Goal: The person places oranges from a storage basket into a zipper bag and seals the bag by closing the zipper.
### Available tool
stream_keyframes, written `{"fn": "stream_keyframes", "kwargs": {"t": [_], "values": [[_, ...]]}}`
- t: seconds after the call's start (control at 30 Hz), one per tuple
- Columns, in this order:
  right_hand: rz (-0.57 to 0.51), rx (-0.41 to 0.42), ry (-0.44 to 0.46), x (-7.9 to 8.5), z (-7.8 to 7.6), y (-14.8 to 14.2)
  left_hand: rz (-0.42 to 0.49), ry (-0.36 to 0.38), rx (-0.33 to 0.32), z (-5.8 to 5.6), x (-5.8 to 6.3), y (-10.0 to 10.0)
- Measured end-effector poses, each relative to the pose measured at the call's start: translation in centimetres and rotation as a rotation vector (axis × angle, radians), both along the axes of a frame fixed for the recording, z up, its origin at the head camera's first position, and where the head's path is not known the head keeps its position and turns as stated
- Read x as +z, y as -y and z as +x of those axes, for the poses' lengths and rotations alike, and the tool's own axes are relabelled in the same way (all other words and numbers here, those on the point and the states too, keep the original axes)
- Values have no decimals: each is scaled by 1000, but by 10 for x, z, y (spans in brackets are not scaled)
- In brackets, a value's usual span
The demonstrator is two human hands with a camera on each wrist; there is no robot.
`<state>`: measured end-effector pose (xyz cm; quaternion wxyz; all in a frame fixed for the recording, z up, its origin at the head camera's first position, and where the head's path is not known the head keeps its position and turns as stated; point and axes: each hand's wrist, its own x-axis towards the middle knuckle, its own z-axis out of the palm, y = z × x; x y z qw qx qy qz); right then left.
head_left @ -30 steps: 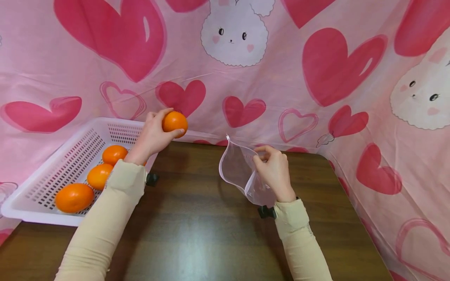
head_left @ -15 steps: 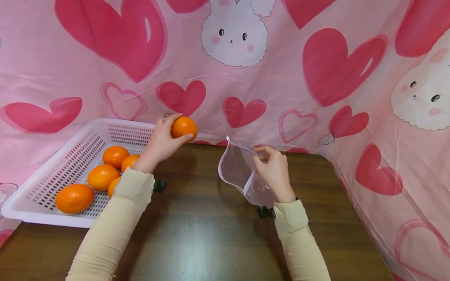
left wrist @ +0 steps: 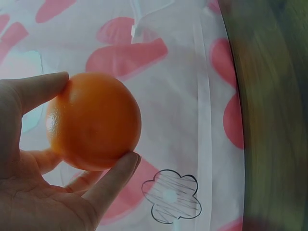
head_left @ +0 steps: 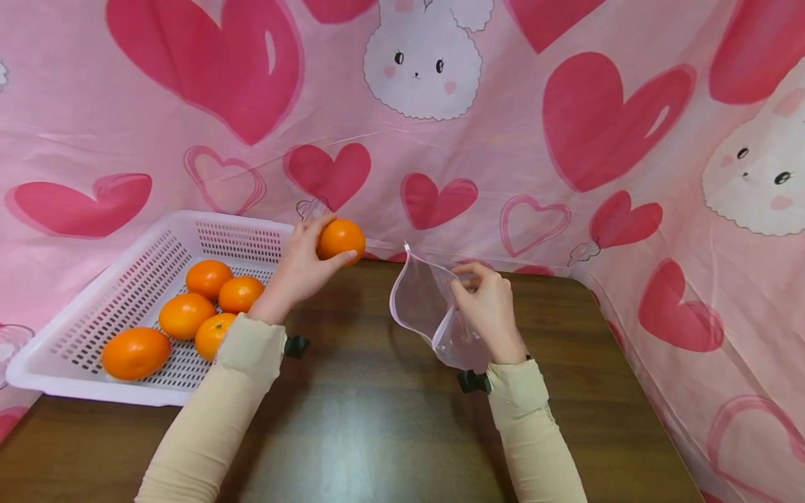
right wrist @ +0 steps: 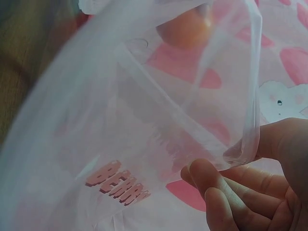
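Orange fruit (head_left: pixel 341 239) is sitting gripped in the left hand (head_left: pixel 300 269), above the table's far edge beside the white basket (head_left: pixel 75 335). Right hand (head_left: pixel 492 311) is pinching the clear bag (head_left: pixel 420 302) open, mouth facing the fruit.

— What carries everything?
— A dark wooden desk (head_left: pixel 352 419), pink heart-print cloth (head_left: pixel 503 140) behind it.
— And directly on it?
— A white perforated basket (head_left: pixel 82 321) at its left edge, oranges (head_left: pixel 182 314) inside.
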<state>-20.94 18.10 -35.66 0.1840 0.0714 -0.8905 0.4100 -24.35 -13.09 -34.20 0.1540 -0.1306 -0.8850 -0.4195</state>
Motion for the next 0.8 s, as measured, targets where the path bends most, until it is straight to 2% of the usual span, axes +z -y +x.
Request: {"fn": "stream_keyframes", "kwargs": {"t": [0.3,0.8], "values": [[-1,-3,14,0,2,0,31,-16,-17,7,-2,-12],[-24,-11,8,0,2,2,76,-25,-91,20,-5,-29]]}}
